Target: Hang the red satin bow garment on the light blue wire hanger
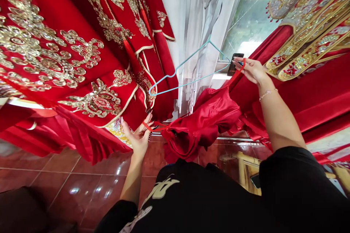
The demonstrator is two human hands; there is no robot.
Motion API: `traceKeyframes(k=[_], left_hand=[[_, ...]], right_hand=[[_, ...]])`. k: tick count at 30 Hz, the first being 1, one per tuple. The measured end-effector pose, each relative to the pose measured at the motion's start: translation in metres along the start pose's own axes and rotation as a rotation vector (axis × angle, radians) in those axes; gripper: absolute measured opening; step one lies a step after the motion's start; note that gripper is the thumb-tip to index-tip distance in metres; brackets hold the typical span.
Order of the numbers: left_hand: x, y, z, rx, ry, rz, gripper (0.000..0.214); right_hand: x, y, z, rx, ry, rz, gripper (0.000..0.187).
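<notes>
A shiny red satin garment [210, 116] hangs by its thin straps between my two hands. My left hand [139, 136] has one strap [157, 127] looped over its fingers, with the thumb held apart. On the other side, my right hand [253, 70] holds the second strap [237, 72] around its fingertips, raised higher than the left. A light blue hanger [188, 82] hangs tilted just beyond the garment, with nothing on it. Its right end comes near my right fingers and its left end is above my left hand.
Red robes with gold sequin embroidery [49, 54] crowd the left, and more embroidered red costumes [314, 32] hang on the right. A dark rectangular object [232, 66] sits behind my right fingers. Below are a bamboo stool [242, 174] and red floor tiles [90, 185].
</notes>
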State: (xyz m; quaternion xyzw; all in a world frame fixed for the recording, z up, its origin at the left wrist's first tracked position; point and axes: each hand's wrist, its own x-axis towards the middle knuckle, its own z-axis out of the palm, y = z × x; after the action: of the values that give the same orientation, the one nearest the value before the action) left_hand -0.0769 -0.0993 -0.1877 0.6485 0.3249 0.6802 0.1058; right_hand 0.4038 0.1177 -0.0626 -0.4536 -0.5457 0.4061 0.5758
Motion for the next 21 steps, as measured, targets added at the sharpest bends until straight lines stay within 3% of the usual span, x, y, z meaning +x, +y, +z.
traceKeyframes(k=[4,9,15,19,21], left_hand=[[0.002,0.003,0.006,0.013,-0.013,0.034,0.097],[0.004,0.015,0.002,0.027,-0.025,0.074,0.098],[0.017,0.020,-0.001,0.057,0.008,0.063,0.097],[0.037,0.001,-0.015,0.156,-0.145,0.254,0.097],[0.053,-0.011,-0.020,0.185,-0.214,0.249,0.094]], right_hand=[[0.006,0.006,0.017,0.068,-0.076,-0.006,0.039],[-0.009,-0.001,0.014,0.020,-0.111,-0.009,0.039],[-0.035,-0.045,0.018,-0.127,-0.282,0.074,0.041],[-0.049,-0.076,0.035,-0.281,-0.459,0.132,0.038],[-0.056,-0.082,0.044,-0.427,-0.543,0.146,0.032]])
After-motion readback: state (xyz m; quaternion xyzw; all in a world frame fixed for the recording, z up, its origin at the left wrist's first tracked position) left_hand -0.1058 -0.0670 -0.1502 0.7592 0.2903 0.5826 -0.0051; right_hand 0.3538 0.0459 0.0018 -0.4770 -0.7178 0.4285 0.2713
